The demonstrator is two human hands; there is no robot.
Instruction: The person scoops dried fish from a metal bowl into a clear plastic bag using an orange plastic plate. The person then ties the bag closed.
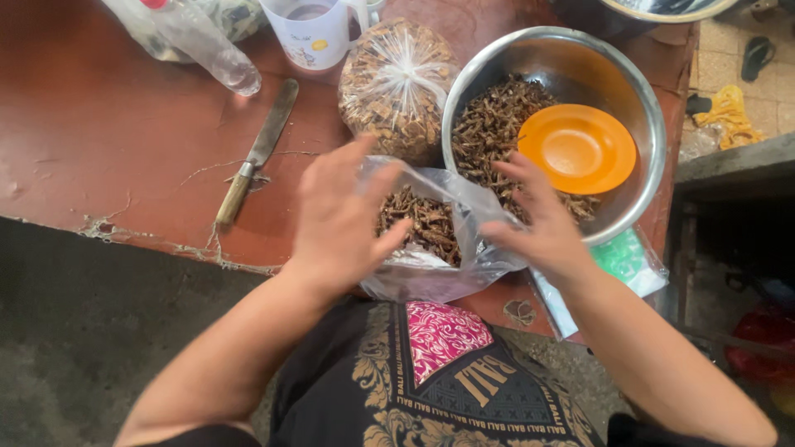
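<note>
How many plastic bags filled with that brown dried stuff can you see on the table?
2. One open bag sits at the table's near edge between the left hand and right hand. One tied-up bag stands behind it, beside the metal bowl. Others may lie out of view.

Left hand [339, 219] open, fingers spread, palm turned inward. Right hand [538, 219] open, fingers spread and slightly curled. Both bare forearms reach forward, hands near each other.

Soft daylight, mild glare inside the steel bowl [638, 99], hands slightly motion-blurred, edges dim
</note>
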